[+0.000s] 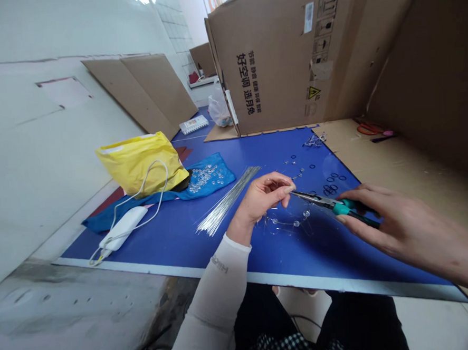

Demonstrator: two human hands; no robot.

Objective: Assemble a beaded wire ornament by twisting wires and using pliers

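My right hand [373,214] is closed around the green and black handles of long-nose pliers [323,200], whose jaws point left. At the jaw tips, my left hand [272,192] pinches a thin wire, mostly hidden by the fingers. A wire strand with clear beads [296,224] hangs or lies just below the hands; which of the two I cannot tell. Left of my left hand lies a bundle of straight silvery wires [230,200]. Several black rings [330,189] lie on the blue table beyond the pliers.
Many clear beads [204,178] rest on a blue cloth [224,167] beside a yellow bag [142,162]. A white power strip [123,228] with a cord lies at the left. A large cardboard box [278,61] stands behind; orange-handled scissors [369,128] lie on cardboard at right.
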